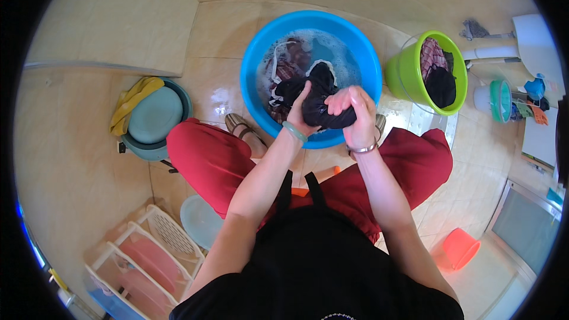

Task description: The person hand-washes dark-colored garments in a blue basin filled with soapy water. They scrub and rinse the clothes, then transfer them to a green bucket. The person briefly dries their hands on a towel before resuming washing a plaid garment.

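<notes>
Head view: left hand (301, 112) and right hand (359, 117) grip black cloth garment (317, 105) over round blue plastic basin (370, 62), seemingly scrubbing; next probably needs rinsing

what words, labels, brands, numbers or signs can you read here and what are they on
None can be read.
Blue tub, green bucket, black cloth in the left hand and right hand: no lettering that I can make out.
Small colourful items toward the right edge: too small and blurred to tell.
</notes>
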`<state>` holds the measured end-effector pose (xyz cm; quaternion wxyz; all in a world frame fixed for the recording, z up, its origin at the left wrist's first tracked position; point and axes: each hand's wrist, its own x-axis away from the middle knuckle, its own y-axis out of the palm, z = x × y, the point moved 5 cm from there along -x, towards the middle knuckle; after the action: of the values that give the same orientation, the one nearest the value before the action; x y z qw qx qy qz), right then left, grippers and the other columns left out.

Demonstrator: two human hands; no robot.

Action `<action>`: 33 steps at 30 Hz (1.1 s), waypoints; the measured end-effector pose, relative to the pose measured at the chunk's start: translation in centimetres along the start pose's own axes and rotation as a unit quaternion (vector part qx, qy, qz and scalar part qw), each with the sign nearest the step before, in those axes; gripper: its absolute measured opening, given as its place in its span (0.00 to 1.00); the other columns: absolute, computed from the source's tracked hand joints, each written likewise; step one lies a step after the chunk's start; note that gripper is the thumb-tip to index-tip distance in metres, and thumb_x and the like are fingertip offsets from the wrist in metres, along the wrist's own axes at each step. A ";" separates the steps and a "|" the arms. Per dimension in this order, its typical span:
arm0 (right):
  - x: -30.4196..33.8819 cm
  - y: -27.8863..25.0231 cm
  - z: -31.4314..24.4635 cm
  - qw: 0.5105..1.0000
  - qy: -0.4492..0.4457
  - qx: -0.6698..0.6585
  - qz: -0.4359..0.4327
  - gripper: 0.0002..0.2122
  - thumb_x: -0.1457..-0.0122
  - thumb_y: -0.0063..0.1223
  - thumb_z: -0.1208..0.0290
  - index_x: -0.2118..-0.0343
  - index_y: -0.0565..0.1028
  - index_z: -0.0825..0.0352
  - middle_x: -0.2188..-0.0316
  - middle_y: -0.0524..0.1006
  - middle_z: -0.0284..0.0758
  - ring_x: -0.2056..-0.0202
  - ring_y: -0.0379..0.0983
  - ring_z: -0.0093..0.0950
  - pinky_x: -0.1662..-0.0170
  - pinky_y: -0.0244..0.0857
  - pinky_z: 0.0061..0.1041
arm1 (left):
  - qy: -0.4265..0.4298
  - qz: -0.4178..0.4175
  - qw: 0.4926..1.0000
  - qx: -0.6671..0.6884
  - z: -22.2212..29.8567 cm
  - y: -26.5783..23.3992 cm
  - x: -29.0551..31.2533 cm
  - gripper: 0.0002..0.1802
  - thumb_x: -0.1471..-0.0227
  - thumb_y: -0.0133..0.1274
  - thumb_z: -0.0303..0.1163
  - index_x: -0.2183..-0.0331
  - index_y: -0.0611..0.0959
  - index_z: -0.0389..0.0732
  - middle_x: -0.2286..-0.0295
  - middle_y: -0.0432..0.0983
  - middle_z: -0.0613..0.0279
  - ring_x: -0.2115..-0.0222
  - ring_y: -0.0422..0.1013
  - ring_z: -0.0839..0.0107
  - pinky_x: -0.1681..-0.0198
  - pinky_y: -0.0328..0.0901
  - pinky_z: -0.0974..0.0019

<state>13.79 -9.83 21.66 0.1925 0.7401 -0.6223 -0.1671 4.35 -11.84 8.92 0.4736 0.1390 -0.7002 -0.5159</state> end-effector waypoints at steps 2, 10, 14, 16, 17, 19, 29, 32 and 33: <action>1.5 -1.5 0.5 0.992 0.002 -0.104 0.072 0.17 0.34 0.36 0.62 0.77 0.68 0.67 0.76 0.72 0.38 0.69 0.70 0.34 0.53 0.63 0.35 | -0.006 0.011 1.000 0.010 0.6 -1.4 -0.9 0.19 0.47 0.52 0.46 0.63 0.79 0.41 0.65 0.78 0.59 0.65 0.75 0.63 0.57 0.70 0.60; 5.1 -6.1 11.4 0.992 0.114 0.051 0.003 0.23 0.35 0.38 0.56 0.43 0.61 0.67 0.47 0.68 0.40 0.47 0.66 0.36 0.41 0.57 0.35 | 0.024 -0.070 0.991 0.114 -0.9 8.8 3.6 0.16 0.49 0.53 0.41 0.62 0.79 0.40 0.62 0.77 0.58 0.60 0.72 0.62 0.50 0.65 0.59; 1.5 -5.4 13.4 0.940 0.093 -0.286 0.164 0.23 0.37 0.42 0.57 0.43 0.64 0.66 0.47 0.69 0.39 0.48 0.68 0.37 0.44 0.62 0.37 | 0.041 -0.088 0.971 0.221 -2.4 10.0 5.5 0.16 0.47 0.52 0.41 0.61 0.80 0.42 0.61 0.77 0.60 0.58 0.71 0.64 0.49 0.64 0.59; 0.1 -4.1 12.8 0.941 0.131 -0.267 0.159 0.23 0.38 0.43 0.57 0.44 0.65 0.66 0.48 0.70 0.39 0.50 0.69 0.36 0.45 0.64 0.36 | 0.006 -0.062 0.950 0.306 -3.5 7.8 5.7 0.15 0.46 0.50 0.41 0.60 0.80 0.44 0.61 0.77 0.64 0.59 0.71 0.66 0.49 0.64 0.61; -0.5 -3.8 12.1 0.942 0.150 -0.255 0.157 0.23 0.38 0.44 0.57 0.45 0.66 0.66 0.49 0.71 0.39 0.50 0.69 0.36 0.46 0.65 0.36 | 0.024 -0.058 0.952 0.299 -3.8 7.6 6.0 0.15 0.46 0.50 0.39 0.59 0.79 0.42 0.62 0.77 0.62 0.60 0.72 0.66 0.52 0.66 0.62; -2.1 -3.7 9.9 0.945 0.184 -0.225 0.150 0.23 0.39 0.45 0.57 0.46 0.67 0.66 0.50 0.72 0.39 0.52 0.71 0.36 0.48 0.66 0.36 | -0.075 -0.061 0.977 0.191 -3.7 5.0 5.8 0.15 0.46 0.49 0.37 0.59 0.78 0.41 0.62 0.76 0.57 0.64 0.73 0.65 0.55 0.68 0.64; -4.8 -11.3 13.9 0.951 0.205 0.131 0.188 0.14 0.41 0.50 0.67 0.60 0.76 0.74 0.66 0.79 0.36 0.66 0.77 0.29 0.61 0.71 0.26 | 0.160 0.170 0.718 -0.656 0.6 0.6 1.1 0.31 0.51 0.47 0.39 0.52 0.63 0.24 0.60 0.73 0.35 0.57 0.70 0.43 0.51 0.62 0.56; -5.4 -11.0 12.8 0.876 0.095 0.439 0.175 0.15 0.45 0.54 0.66 0.63 0.76 0.75 0.66 0.79 0.47 0.64 0.76 0.42 0.59 0.68 0.34 | 0.105 0.199 0.633 -0.741 0.6 0.8 0.1 0.31 0.50 0.44 0.39 0.52 0.65 0.22 0.61 0.72 0.35 0.58 0.71 0.47 0.51 0.62 0.58; -5.6 -9.6 11.9 0.838 0.070 0.514 0.170 0.15 0.46 0.54 0.66 0.63 0.75 0.75 0.66 0.78 0.50 0.63 0.76 0.45 0.58 0.68 0.36 | 0.093 0.202 0.614 -0.757 0.8 0.7 0.0 0.32 0.50 0.45 0.40 0.52 0.64 0.21 0.61 0.72 0.32 0.58 0.71 0.46 0.51 0.62 0.58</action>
<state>15.26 -3.81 6.67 -0.1471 0.6249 -0.7197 0.2643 3.85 -11.07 9.52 0.5652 -0.3673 -0.0232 -0.7383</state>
